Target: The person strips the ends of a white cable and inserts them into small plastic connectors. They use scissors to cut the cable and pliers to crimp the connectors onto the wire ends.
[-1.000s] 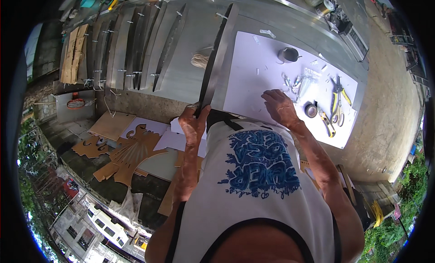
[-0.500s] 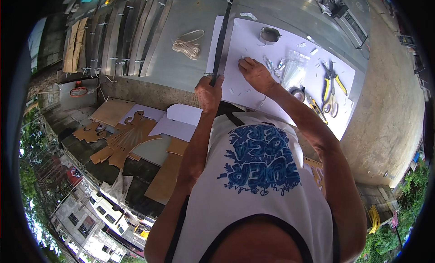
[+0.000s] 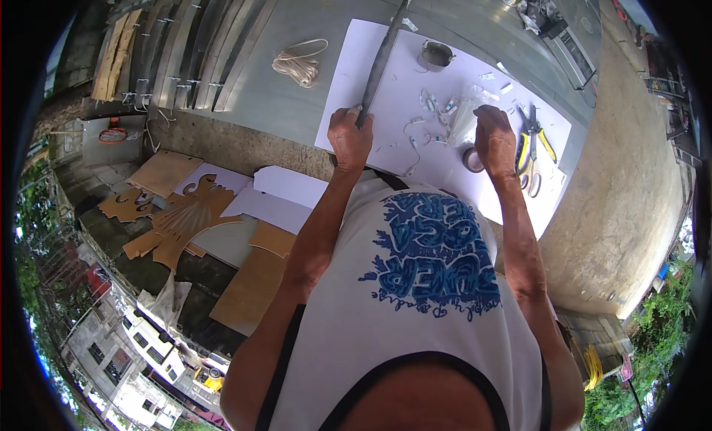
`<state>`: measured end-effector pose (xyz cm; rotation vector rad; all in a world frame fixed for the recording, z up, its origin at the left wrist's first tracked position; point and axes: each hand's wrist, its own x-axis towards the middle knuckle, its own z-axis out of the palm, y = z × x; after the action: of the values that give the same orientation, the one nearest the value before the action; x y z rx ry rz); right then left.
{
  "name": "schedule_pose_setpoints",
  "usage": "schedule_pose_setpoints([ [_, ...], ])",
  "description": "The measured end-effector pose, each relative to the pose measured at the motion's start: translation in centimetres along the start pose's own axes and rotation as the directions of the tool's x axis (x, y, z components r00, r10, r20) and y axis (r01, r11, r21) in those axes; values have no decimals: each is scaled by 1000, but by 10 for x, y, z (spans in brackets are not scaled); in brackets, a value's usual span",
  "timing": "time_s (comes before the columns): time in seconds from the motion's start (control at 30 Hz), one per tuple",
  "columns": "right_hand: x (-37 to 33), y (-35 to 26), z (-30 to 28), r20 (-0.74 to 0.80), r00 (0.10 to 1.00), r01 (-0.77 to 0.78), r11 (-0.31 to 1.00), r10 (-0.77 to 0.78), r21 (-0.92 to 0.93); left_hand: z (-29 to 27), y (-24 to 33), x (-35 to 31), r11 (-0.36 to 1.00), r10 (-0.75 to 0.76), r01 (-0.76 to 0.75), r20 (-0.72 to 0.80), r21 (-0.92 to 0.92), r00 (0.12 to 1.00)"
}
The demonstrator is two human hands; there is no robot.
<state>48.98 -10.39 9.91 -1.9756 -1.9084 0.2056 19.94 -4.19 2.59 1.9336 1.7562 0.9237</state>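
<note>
White sheet (image 3: pixel 386 90) on grey surface (image 3: pixel 311 30). Long strip (image 3: pixel 384 56) dark grey, dull metallic. Coil of cord (image 3: pixel 297 64) cream, left on surface. Pliers (image 3: pixel 538 145) at right: yellow handles, black jaws. Small round tin (image 3: pixel 435 56) far on sheet, grey. Tape roll (image 3: pixel 472 160) near right hand, brownish. Shirt (image 3: pixel 423 312) white, blue print on chest, black trim. Cut-out boards (image 3: pixel 178 216) on floor at left: tan, brown; white panels (image 3: pixel 285 186) beside them.

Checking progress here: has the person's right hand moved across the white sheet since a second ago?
Yes. The right hand has shifted rightward over the white sheet, away from the long metal strip, toward the pliers.
</note>
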Motion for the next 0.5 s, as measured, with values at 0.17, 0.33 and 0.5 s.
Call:
schedule_pose_setpoints([
  [0.17,-26,-38,-3,222,959,127,965,-178,228,-30,11,-5,967,-123,170,237,-190,964],
  [0.33,-27,-54,36,281,802,510,850,-526,135,-43,-14,-21,853,-246,365,330,-373,911],
  [0.5,-12,-41,56,306,793,519,847,-527,113,-50,-15,-20,812,-268,434,412,-390,871],
])
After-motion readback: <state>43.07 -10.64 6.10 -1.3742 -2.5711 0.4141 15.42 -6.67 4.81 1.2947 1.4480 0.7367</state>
